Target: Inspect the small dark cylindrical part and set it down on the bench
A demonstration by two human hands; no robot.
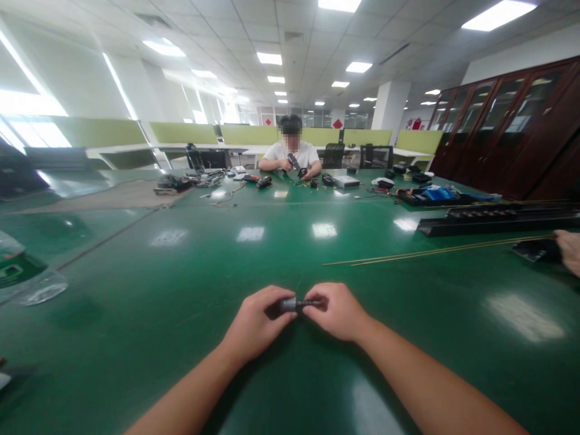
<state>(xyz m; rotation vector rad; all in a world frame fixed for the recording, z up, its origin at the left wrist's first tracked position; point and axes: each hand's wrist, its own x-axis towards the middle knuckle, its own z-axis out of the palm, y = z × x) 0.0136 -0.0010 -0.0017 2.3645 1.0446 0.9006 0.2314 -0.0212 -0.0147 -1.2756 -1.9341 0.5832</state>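
Over the green table, my two hands meet low in the middle of the view. My left hand is closed around a short grey cylinder, thumb below and fingers above. From its right end a thin dark shaft with a ridged look runs into the fingertips of my right hand, which pinch it. The cylinder and shaft lie in one line, roughly level. Whether they are one piece or two I cannot tell, since my fingers cover both ends.
Across the table a person holds a cordless drill among scattered tools. Two long thin rods and a black channel lie at right, near another person's hand. A plastic bottle lies at left.
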